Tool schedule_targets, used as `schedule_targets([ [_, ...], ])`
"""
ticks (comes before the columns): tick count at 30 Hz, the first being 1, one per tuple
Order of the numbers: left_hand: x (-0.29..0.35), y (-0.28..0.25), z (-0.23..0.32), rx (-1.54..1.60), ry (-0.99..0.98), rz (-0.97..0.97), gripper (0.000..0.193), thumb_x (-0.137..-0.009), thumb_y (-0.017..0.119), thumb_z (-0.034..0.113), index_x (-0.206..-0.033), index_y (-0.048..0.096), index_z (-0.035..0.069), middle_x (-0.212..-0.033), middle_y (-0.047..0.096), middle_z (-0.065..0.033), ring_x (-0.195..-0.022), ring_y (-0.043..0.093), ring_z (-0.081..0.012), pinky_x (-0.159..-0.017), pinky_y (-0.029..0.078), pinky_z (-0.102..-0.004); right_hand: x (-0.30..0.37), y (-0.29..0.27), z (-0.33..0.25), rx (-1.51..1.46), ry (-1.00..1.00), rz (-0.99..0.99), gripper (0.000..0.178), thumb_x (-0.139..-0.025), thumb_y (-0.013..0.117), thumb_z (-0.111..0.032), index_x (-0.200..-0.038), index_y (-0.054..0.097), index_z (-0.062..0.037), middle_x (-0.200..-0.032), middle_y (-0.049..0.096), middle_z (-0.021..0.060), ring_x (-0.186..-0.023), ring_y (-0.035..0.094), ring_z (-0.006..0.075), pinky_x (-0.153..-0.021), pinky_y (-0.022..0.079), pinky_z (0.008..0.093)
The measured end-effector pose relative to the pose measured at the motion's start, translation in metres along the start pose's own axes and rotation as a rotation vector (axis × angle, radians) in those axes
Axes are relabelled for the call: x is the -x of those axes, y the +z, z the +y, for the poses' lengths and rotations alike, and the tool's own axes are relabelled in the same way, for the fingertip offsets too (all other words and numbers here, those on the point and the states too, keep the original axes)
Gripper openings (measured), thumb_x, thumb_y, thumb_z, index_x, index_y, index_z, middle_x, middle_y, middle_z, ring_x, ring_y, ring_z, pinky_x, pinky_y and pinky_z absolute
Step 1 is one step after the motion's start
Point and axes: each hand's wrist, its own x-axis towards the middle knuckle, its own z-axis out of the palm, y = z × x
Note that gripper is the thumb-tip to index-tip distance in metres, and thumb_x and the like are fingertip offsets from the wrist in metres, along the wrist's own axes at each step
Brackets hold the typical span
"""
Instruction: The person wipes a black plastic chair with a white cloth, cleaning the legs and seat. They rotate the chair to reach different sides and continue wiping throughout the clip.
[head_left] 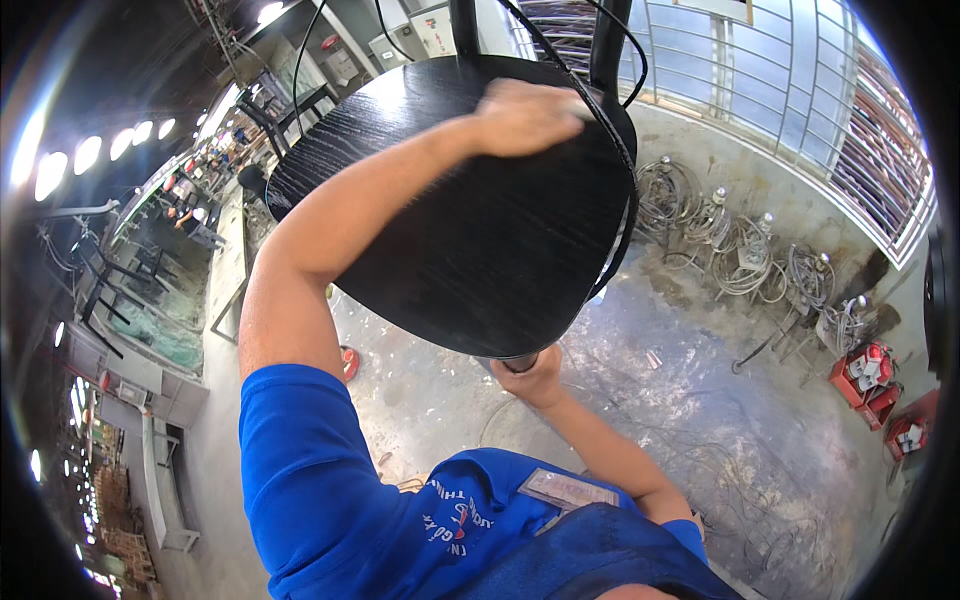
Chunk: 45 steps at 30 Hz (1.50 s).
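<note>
A black wooden chair (470, 230) with a rounded seat and visible grain fills the upper middle, its two back posts rising at the far side. My left hand (525, 118) lies across the seat's far right part, blurred by motion. Its fingers look bunched, with a pale sliver at their tips that I cannot make out. Below the seat's near edge, my right hand (535, 376) is wrapped round a dark chair leg (519, 363). Most of that leg is hidden by the seat and hand.
A black hose (618, 145) loops down past the seat's right edge. Coiled hoses (745, 260) line the right wall, near red containers (868, 385). A long table (228, 265) and a bench (165, 475) stand at left. Other people (195, 220) are far off.
</note>
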Motion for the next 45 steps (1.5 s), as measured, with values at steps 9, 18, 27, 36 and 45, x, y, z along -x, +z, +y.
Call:
schedule_targets([
  [9, 0.069, -0.045, -0.150, -0.393, -0.664, -0.243, 0.055, -0.098, 0.022, 0.041, -0.140, 0.039, 0.011, -0.148, 0.034, -0.0069, -0.138, 0.028, -0.0227, -0.114, 0.020, -0.0348, 0.002, 0.008, 0.001, -0.065, 0.027, -0.029, 0.062, -0.057, 0.080, -0.011, -0.112, 0.052, -0.0004, -0.084, 0.064, 0.0165, -0.069, 0.065, 0.0336, -0.061, 0.052, 0.0374],
  [18, 0.018, -0.008, -0.019, -0.171, 0.041, -0.009, 0.047, -0.099, 0.033, 0.035, -0.129, 0.046, 0.002, -0.135, 0.047, -0.0154, -0.127, 0.041, -0.0302, -0.108, 0.030, -0.0347, 0.000, 0.021, 0.001, -0.133, 0.026, -0.075, 0.064, -0.057, 0.079, -0.008, -0.114, 0.051, 0.0019, -0.086, 0.064, 0.0180, -0.073, 0.065, 0.0333, -0.064, 0.053, 0.0367],
  [27, -0.006, 0.017, -0.068, -0.261, -0.159, -0.109, 0.041, -0.097, 0.030, 0.035, -0.126, 0.049, 0.012, -0.140, 0.045, -0.0098, -0.125, 0.047, -0.0257, -0.106, 0.035, -0.0400, -0.003, 0.030, -0.006, -0.184, 0.006, -0.041, 0.058, -0.058, 0.081, -0.009, -0.108, 0.055, -0.0009, -0.088, 0.064, 0.0158, -0.073, 0.065, 0.0313, -0.063, 0.052, 0.0350],
  [36, 0.087, -0.055, -0.135, -0.274, -0.780, -0.165, 0.050, -0.099, 0.015, 0.042, -0.143, 0.036, 0.027, -0.148, 0.035, -0.0041, -0.136, 0.032, -0.0208, -0.112, 0.024, -0.0396, -0.006, 0.020, -0.006, -0.197, 0.037, -0.090, 0.057, -0.059, 0.081, -0.009, -0.108, 0.054, 0.0002, -0.084, 0.063, 0.0162, -0.070, 0.065, 0.0322, -0.061, 0.052, 0.0364],
  [45, 0.025, 0.024, 0.030, 0.006, 0.411, 0.289, 0.039, -0.094, 0.049, 0.032, -0.127, 0.053, 0.012, -0.124, 0.054, -0.0121, -0.118, 0.047, -0.0280, -0.106, 0.030, -0.0401, -0.007, 0.040, 0.005, -0.214, 0.116, -0.074, 0.057, -0.060, 0.077, -0.008, -0.111, 0.052, -0.0011, -0.087, 0.064, 0.0190, -0.075, 0.066, 0.0360, -0.063, 0.053, 0.0378],
])
